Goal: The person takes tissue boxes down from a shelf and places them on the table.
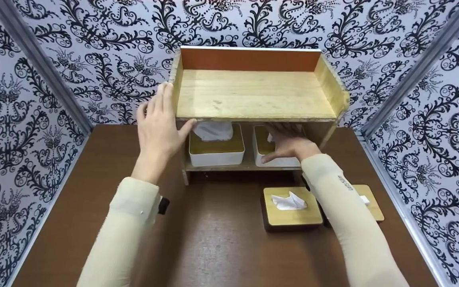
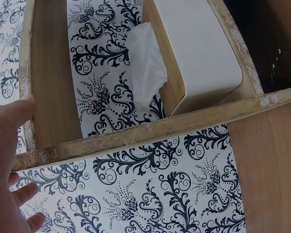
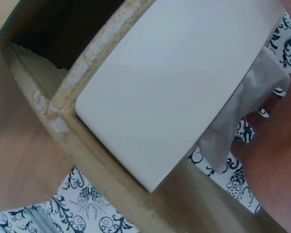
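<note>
A small two-tier wooden shelf (image 1: 249, 93) stands against the back wall. My left hand (image 1: 157, 123) holds its left side, thumb at the front edge of the upper board and fingers along the outside. On the lower tier are two white tissue boxes with wood-coloured lids: the left box (image 1: 216, 158) and the right box (image 3: 174, 82). Over the right box's lid reaches my right hand (image 1: 287, 141), fingers extended beneath the upper board and thumb near the box's front. Its fingertips are partly hidden in shadow. A tissue (image 3: 242, 111) sticks out between the box and that hand.
Two dark tissue boxes with wooden lids lie on the brown table (image 1: 221, 247): one box (image 1: 293, 217) in front of the shelf, another box (image 1: 373, 203) partly behind my right forearm. Patterned walls (image 1: 229, 24) enclose the back and sides.
</note>
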### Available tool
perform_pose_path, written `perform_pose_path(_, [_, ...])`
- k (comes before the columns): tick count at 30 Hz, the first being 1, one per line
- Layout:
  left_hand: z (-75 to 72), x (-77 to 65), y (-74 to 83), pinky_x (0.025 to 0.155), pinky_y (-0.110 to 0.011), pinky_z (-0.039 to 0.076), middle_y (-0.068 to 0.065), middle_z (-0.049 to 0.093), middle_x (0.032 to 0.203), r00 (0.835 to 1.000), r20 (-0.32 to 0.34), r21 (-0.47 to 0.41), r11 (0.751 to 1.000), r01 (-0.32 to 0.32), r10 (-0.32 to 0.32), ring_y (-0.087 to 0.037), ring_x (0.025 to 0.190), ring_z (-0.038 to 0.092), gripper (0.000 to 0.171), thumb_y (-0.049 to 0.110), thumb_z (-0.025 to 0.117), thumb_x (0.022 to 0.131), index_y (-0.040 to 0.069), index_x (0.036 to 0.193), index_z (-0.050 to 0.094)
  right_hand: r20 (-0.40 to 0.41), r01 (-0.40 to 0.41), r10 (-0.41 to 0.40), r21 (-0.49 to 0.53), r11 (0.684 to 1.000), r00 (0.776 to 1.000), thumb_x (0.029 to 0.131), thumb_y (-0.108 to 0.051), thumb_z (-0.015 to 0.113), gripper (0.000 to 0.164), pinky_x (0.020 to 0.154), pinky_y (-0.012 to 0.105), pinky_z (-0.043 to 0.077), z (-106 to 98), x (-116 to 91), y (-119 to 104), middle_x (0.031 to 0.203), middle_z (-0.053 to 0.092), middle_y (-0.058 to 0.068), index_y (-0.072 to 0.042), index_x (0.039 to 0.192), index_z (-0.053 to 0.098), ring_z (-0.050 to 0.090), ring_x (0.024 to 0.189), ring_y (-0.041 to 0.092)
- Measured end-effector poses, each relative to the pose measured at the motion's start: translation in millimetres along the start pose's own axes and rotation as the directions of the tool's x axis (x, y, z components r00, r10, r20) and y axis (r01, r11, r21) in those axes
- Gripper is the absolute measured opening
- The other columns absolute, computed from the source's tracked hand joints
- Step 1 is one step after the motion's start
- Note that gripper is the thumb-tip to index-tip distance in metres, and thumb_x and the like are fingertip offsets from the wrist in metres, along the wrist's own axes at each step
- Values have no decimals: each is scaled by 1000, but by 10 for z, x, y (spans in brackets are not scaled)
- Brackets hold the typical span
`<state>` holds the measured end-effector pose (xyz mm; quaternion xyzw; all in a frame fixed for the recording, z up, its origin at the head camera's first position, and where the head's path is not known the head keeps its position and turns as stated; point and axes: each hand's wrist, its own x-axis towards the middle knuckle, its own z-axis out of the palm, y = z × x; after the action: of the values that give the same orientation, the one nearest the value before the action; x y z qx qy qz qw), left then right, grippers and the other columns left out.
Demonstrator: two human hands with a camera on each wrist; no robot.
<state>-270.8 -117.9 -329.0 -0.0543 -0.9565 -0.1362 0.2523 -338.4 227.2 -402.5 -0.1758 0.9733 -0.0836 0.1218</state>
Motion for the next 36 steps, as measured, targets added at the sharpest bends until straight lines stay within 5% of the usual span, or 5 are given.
perform_pose_path(16, [-3, -10, 32, 118, -48, 21, -5, 21, 164, 1000, -6, 2, 1000, -5, 5, -27, 143, 35, 99, 62, 62, 85, 14, 156, 15, 127, -38, 47, -77, 996, 991, 64, -67, 78, 132, 123, 53, 5, -59, 92, -24, 166, -3, 6, -20, 158, -3, -4, 153, 27])
perform_pose_path(36, [11, -12, 1, 118, -48, 22, -6, 21, 163, 1000, -3, 12, 1000, -1, 1, -28, 142, 35, 99, 62, 63, 84, 13, 156, 15, 24, 52, -50, -95, 994, 998, 63, -52, 83, 131, 123, 51, 2, 131, 168, 23, 166, -2, 11, -15, 158, 0, -4, 153, 30])
